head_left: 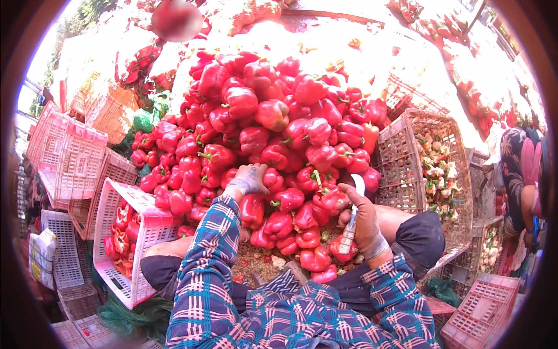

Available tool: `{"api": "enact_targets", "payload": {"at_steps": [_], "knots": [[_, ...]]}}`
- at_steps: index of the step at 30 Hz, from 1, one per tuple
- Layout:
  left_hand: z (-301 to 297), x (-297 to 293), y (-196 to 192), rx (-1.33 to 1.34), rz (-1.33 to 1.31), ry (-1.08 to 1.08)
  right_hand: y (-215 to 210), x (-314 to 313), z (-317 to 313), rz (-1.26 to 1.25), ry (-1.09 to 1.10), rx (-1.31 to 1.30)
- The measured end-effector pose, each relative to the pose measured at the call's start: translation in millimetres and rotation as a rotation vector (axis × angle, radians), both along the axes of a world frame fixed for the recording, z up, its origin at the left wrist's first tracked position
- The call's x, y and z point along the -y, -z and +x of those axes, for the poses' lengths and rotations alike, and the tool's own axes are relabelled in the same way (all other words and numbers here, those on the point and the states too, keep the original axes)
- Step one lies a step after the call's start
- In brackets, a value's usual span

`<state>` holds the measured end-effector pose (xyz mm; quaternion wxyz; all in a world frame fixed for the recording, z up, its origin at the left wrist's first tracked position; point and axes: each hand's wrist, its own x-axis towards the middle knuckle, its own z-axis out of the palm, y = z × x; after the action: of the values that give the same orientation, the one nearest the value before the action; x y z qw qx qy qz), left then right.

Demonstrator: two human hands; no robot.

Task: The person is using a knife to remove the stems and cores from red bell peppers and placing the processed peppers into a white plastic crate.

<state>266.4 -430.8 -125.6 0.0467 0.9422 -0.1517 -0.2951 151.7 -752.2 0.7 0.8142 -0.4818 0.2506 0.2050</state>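
A large heap of red bell peppers (pixel 256 110) rises in front of me and spills down between my legs. My left hand (pixel 250 179), in a thin pale glove, reaches into the near side of the heap. Its thumb and fingers are curled around a red bell pepper (pixel 272 179), with part of the grip hidden. My right hand (pixel 365 225) is closed around the handle of a curved knife (pixel 348 234). The pale hooked blade points up, beside peppers at the heap's right edge. Below it, a pepper (pixel 339 247) lies near the handle.
At my left, a tilted pink crate (pixel 145 232) holds cut red pepper pieces (pixel 123 227). A brown crate (pixel 414 168) at my right contains pale pepper cores with green stems (pixel 439 174). More crates (pixel 67 154) stack at far left. Another person (pixel 523 180) is at far right.
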Motion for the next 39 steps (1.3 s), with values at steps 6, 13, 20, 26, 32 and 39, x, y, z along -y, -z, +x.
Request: {"api": "enact_targets", "payload": {"at_steps": [6, 13, 20, 26, 32, 39], "knots": [[-21.8, -17.6, 12.8, 0.044, -0.168, -0.147, 21.2, -30.6, -17.3, -0.102, -0.183, 0.026], [-50.0, -46.8, 79.0, -0.056, -0.681, -0.75, 63.3, -60.7, -119.9, 0.04, -0.514, -0.25], [-97.3, -15.5, 39.2, 0.023, -1.35, -1.068, 15.6, -78.7, -89.8, -0.492, -0.597, 0.212], [-99.7, 29.3, -48.7, 0.45, -0.835, -0.667, 3.8, -77.8, 0.2, -0.364, -0.49, 0.366], [-109.5, 66.1, -79.6, 0.574, -0.878, -0.648, 9.6, -68.5, 4.1, -0.466, -0.47, 0.392], [-123.5, 90.7, -45.5, 0.37, -1.097, -0.88, 23.9, -71.2, -34.6, -0.235, -0.31, 0.123]]}}
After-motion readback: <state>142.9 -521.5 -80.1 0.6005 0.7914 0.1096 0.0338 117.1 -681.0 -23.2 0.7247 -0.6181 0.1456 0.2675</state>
